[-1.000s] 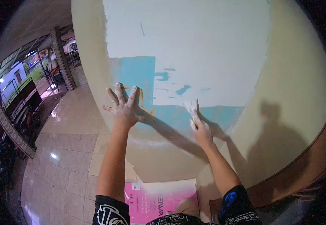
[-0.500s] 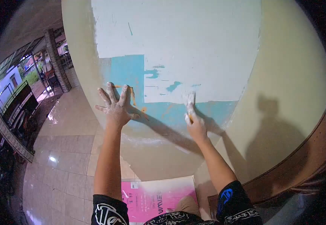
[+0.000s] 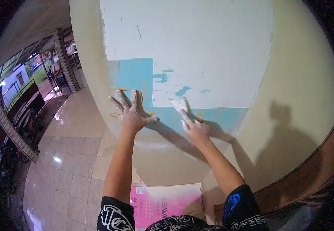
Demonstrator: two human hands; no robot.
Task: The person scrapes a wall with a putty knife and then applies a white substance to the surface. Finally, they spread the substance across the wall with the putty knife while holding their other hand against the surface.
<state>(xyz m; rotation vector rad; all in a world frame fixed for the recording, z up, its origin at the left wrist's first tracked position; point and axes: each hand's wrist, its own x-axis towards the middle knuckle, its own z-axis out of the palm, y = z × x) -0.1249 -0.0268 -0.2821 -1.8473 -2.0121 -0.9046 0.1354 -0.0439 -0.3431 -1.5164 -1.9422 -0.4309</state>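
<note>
My left hand (image 3: 131, 117), dusted white, lies against the wall with its fingers spread, over the lower left of a turquoise patch (image 3: 136, 73). In my right hand (image 3: 197, 130) is a putty knife (image 3: 181, 104), its blade coated white and set on the wall near the lower edge of a white coated area (image 3: 197, 42). The fingers cover most of its handle. Small turquoise marks (image 3: 182, 91) show through the white just above the blade. Orange-brown streaks (image 3: 122, 89) appear beside my left fingers.
Below the wall, a pink printed box or sheet (image 3: 157, 208) lies by my legs. Glossy tiles (image 3: 65, 158) cover the floor at left. A brown panel (image 3: 294, 181) runs along the lower right. A pillar (image 3: 65, 59) and a railing (image 3: 24, 100) stand far left.
My right hand has moved the putty knife left and slightly down along the wall, its blade now tilted leftward. My left hand stays spread on the wall; the view has shifted slightly.
</note>
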